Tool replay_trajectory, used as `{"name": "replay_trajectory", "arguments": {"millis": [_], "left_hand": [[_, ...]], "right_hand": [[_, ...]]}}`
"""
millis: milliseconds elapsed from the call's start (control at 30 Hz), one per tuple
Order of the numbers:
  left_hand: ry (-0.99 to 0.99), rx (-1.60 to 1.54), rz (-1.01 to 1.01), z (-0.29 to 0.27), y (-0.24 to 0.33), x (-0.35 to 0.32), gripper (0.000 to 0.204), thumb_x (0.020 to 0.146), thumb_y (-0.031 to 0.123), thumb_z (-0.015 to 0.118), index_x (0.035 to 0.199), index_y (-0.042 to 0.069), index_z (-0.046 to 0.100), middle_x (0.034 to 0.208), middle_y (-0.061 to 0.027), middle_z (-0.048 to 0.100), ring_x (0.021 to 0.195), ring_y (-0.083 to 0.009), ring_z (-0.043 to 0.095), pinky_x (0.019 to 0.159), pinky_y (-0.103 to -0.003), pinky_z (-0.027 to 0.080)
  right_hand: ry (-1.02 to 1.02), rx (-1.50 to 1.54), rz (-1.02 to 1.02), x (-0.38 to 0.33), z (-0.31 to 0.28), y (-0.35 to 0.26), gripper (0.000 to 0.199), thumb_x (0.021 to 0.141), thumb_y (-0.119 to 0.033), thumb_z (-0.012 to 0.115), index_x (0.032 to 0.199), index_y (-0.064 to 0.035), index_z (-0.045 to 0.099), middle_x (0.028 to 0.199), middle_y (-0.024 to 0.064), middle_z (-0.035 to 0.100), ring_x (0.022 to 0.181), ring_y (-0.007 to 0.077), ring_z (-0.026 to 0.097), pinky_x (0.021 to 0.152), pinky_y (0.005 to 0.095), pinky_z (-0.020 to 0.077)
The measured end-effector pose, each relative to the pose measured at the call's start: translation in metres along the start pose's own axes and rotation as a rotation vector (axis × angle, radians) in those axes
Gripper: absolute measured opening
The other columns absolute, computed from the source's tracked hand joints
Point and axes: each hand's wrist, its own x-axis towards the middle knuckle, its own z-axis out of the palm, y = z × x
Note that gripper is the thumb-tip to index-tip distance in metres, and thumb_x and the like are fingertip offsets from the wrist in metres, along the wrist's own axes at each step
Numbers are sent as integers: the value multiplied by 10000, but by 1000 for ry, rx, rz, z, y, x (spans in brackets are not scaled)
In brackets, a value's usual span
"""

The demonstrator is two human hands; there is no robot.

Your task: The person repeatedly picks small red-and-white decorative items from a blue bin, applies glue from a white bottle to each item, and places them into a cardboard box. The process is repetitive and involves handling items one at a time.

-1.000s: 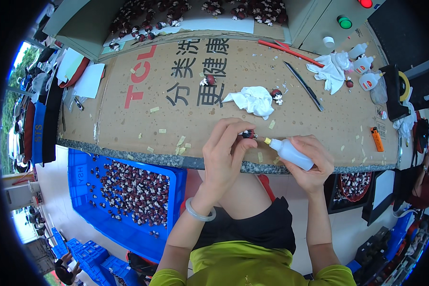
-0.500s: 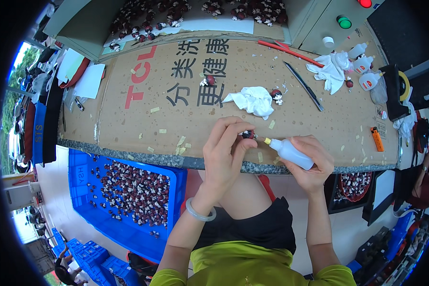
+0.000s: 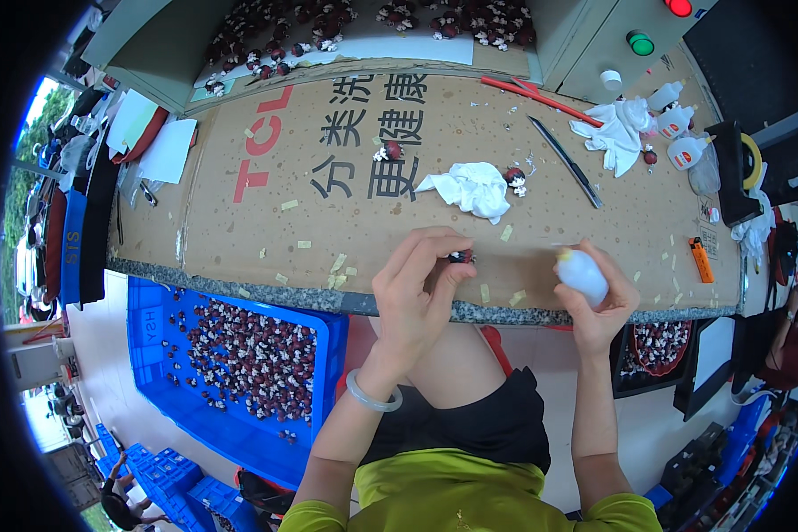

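Between the thumb and fingers of my left hand is a small dark red and white piece, held just above the near edge of the cardboard-covered bench. My right hand is closed round a white squeeze bottle with a yellow tip, blurred by motion and apart from the piece. Beyond the hands lies a crumpled white cloth, with a similar dark red and white piece beside its right end. Another such piece lies farther back to the left.
A blue crate of many similar pieces stands below the bench at left. A grey cabinet holds more at the back. Tweezers, a red stick, white bottles and an orange lighter lie to the right.
My right hand has drawn the squeeze bottle away to the right from the small piece, and the bottle has tipped more upright. My left hand has shifted only slightly.
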Motion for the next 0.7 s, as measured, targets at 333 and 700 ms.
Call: {"name": "replay_trajectory", "arguments": {"millis": [333,700], "left_hand": [[77,28,181,-1,-3,-6,224,681,-26,759,891,-1,686,837,-94,665,691,-191,623,550,-265,493],[80,13,169,-2,0,-8,204,695,-34,753,889,-16,694,831,-98,666,676,-172,618,531,-250,490]], "right_hand": [[58,115,95,2,2,2,481,742,80,628,1218,78,562,1028,197,669,889,217,664,804,321,524],[70,165,122,1,0,6,463,780,51,642,1229,59,534,1055,207,658,910,234,667,824,336,527]]}}
